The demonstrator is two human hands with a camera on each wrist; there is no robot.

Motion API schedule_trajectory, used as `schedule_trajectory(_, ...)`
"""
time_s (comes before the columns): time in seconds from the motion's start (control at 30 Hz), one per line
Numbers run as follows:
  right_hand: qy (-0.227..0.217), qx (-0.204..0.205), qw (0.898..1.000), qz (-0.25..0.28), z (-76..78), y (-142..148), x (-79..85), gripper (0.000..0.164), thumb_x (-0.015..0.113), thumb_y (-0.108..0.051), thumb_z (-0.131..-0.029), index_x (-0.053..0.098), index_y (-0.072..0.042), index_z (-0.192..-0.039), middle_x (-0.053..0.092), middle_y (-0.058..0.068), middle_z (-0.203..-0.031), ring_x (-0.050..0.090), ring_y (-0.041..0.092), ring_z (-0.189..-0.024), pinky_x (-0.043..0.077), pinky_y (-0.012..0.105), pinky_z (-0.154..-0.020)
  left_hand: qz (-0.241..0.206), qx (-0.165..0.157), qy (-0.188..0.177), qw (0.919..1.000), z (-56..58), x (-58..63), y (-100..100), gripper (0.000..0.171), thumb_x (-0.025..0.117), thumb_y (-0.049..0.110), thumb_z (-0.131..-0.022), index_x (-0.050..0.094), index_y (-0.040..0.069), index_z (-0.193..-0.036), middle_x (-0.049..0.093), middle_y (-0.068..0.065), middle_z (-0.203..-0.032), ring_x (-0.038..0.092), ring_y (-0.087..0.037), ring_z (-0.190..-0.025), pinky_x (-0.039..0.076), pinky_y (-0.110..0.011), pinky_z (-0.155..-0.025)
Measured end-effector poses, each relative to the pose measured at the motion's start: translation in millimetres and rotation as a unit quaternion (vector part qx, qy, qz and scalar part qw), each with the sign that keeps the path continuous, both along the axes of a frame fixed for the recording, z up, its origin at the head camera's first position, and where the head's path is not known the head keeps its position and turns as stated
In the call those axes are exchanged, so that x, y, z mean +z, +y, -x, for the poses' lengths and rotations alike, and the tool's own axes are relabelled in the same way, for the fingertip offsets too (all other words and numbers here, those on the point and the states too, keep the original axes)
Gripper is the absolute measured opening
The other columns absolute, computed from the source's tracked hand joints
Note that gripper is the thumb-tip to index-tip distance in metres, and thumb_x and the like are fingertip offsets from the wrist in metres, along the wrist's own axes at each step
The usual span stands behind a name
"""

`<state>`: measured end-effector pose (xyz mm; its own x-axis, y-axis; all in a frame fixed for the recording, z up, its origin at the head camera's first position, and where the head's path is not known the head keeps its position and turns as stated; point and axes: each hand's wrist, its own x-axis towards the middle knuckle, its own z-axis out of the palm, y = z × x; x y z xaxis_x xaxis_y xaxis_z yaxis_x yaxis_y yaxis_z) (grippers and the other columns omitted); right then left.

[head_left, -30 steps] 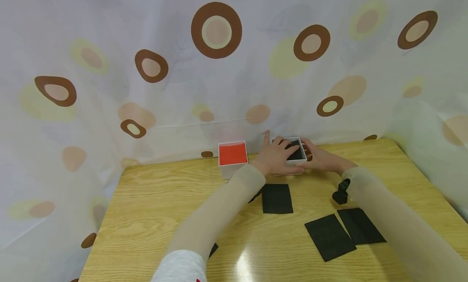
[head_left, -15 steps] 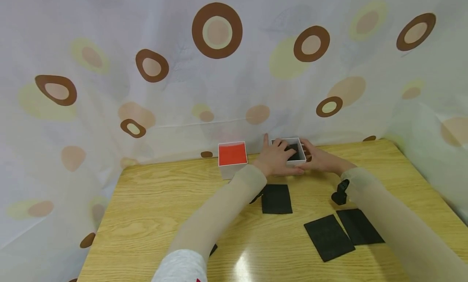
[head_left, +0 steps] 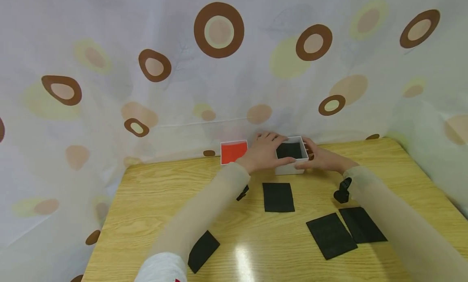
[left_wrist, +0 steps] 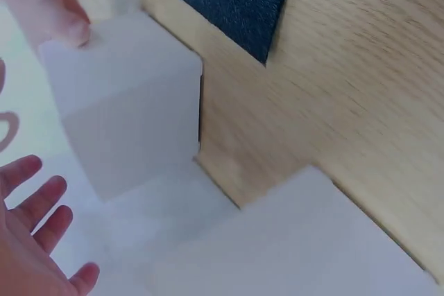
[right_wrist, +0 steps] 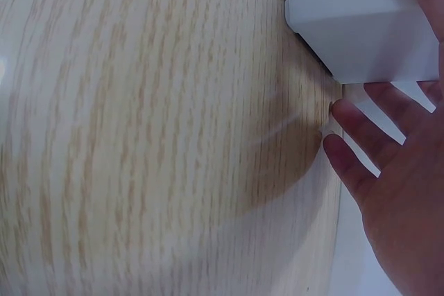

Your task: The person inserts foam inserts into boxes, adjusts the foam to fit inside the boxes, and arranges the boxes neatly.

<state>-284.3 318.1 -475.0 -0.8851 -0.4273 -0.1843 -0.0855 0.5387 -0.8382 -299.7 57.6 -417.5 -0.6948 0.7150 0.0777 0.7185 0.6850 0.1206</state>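
Observation:
A white box (head_left: 289,168) with a black piece (head_left: 289,150) lying inside stands against the wall in the head view. My right hand (head_left: 322,159) grips its right side, thumb on the front and fingers round the side; in the right wrist view those fingertips (right_wrist: 341,110) reach the box's far edge. My left hand (head_left: 264,153) is at the box's left, fingers spread and holding nothing. In the left wrist view, its fingers (left_wrist: 43,202) are apart from the box wall (left_wrist: 132,129). Partly behind my left hand is a second white box with red material (head_left: 232,150) in it.
A black fabric-like square (head_left: 278,197) lies on the wooden table (head_left: 157,192) in front of the boxes. Two more black pieces (head_left: 331,235) lie near the right forearm, and another black piece (head_left: 202,251) is beside the left sleeve. A patterned cloth (head_left: 219,87) hangs behind.
My left hand has come out of the box with the black piece and moved left, baring the black inside and partly covering the red-filled box. The right hand has kept its place.

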Motion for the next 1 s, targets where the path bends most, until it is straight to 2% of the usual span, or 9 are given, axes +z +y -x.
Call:
schedule_trajectory(0.1,0.009,-0.001,1.000,-0.004,1.3,-0.7,0.7,0.102,0.080,-0.025,-0.094,0.006,-0.018,-0.165,0.040,0.026,-0.149,0.052,0.043,-0.125,0.047,0.053,-0.101,-0.016,0.003,-0.017,0.9997,-3.4,5.3,-13.2,0.076,0.054,0.071,-0.097,0.048,0.024,-0.156,0.049,0.001,-0.155,0.041,-0.021,-0.143,0.033,-0.049,-0.116)
schedule_trajectory(0.2,0.012,-0.001,1.000,-0.010,1.8,-1.5,-0.3,0.102,0.081,-0.027,-0.093,0.007,-0.019,-0.164,0.042,0.026,-0.149,0.053,0.043,-0.124,0.046,0.056,-0.102,-0.009,0.008,-0.022,0.9997,-7.4,6.8,-24.4,0.075,0.055,0.070,-0.098,0.047,0.023,-0.157,0.049,0.000,-0.155,0.041,-0.021,-0.144,0.033,-0.049,-0.117)
schedule_trajectory(0.33,0.010,-0.006,1.000,-0.015,0.3,-1.2,-0.2,0.104,0.081,-0.029,-0.093,0.007,-0.018,-0.165,0.042,0.028,-0.150,0.053,0.045,-0.126,0.045,0.059,-0.103,-0.004,0.005,-0.015,0.9999,-12.0,5.8,-35.5,0.073,0.056,0.068,-0.098,0.050,0.022,-0.155,0.051,-0.001,-0.154,0.042,-0.022,-0.143,0.033,-0.048,-0.117)
schedule_trajectory(0.47,0.007,-0.009,1.000,-0.015,0.6,-1.4,-0.2,0.104,0.081,-0.028,-0.093,0.006,-0.018,-0.165,0.043,0.027,-0.149,0.052,0.043,-0.126,0.044,0.057,-0.104,-0.014,-0.008,-0.009,0.9998,-19.7,5.7,-45.2,0.070,0.059,0.066,-0.098,0.053,0.022,-0.152,0.053,0.000,-0.152,0.044,-0.022,-0.140,0.035,-0.048,-0.115)
schedule_trajectory(0.63,0.017,-0.003,1.000,-0.010,0.3,-2.5,-1.7,0.103,0.080,-0.026,-0.094,0.005,-0.017,-0.165,0.043,0.028,-0.149,0.052,0.045,-0.127,0.043,0.061,-0.105,-0.020,-0.023,-0.010,0.9995,-38.8,9.4,-57.1,0.070,0.061,0.064,-0.098,0.053,0.022,-0.152,0.054,0.000,-0.150,0.044,-0.021,-0.139,0.039,-0.046,-0.112)
schedule_trajectory(0.77,0.021,-0.004,1.000,-0.013,0.4,-2.4,-2.4,0.105,0.080,-0.026,-0.094,0.004,-0.015,-0.165,0.039,0.030,-0.152,0.048,0.050,-0.132,0.039,0.068,-0.108,-0.038,-0.029,-0.030,0.9984,-55.8,9.7,-70.7,0.070,0.062,0.063,-0.098,0.052,0.020,-0.152,0.053,-0.001,-0.150,0.044,-0.022,-0.140,0.039,-0.048,-0.114)
schedule_trajectory(1.0,0.007,-0.008,1.000,-0.025,3.9,0.5,-2.9,0.109,0.080,-0.029,-0.093,0.001,-0.016,-0.166,0.034,0.030,-0.156,0.044,0.051,-0.136,0.036,0.070,-0.110,-0.090,-0.017,-0.065,0.9937,-83.6,0.1,-107.4,0.070,0.068,0.057,-0.097,0.053,0.015,-0.150,0.056,-0.004,-0.147,0.049,-0.025,-0.139,0.038,-0.048,-0.117)
